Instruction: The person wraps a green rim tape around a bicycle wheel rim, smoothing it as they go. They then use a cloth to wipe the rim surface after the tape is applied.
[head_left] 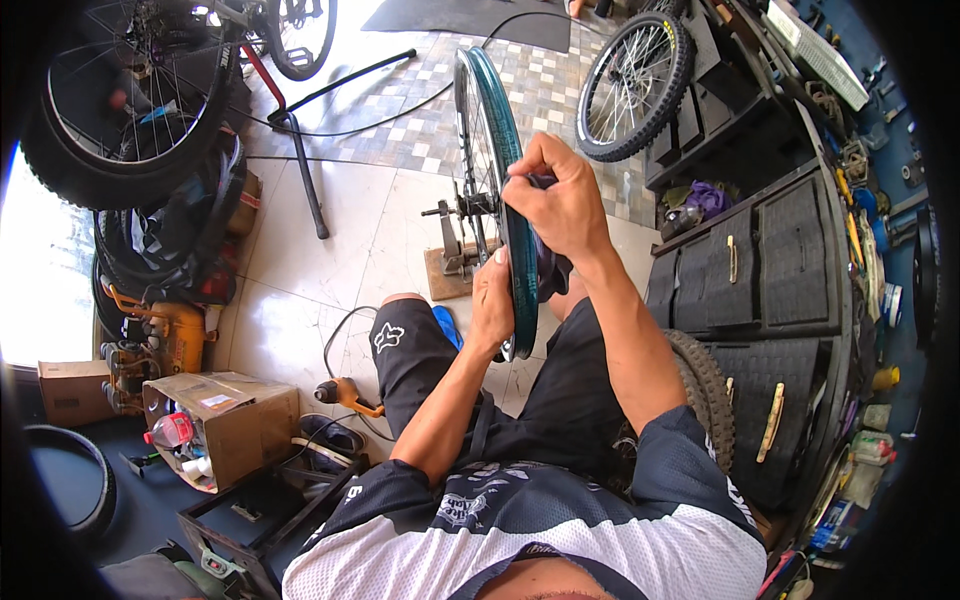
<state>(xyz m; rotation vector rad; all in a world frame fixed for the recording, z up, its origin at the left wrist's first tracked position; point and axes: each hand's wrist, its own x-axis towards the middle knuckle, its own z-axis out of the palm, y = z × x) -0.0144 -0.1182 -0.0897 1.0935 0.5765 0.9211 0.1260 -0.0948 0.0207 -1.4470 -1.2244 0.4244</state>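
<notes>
A bicycle wheel [468, 130] stands upright before me, its rim bed lined with teal rim tape [497, 105]. Its hub sits in a metal wheel stand [452, 245] on a wooden base. My left hand [492, 303] grips the near part of the rim, thumb upward along its side. Higher on the rim's right side, my right hand [562, 200] is closed in a pinch against the rim edge. A dark, limp piece [550, 270] shows below that hand and between its fingers; whether it is cloth or rubber I cannot tell.
A mounted bicycle wheel [130, 165] and a stand's black legs [310, 180] are at far left. Another tyred wheel [635, 88] leans by black drawers [745, 265] on the right. A cardboard box [240, 415] and power drill [345, 393] lie near left.
</notes>
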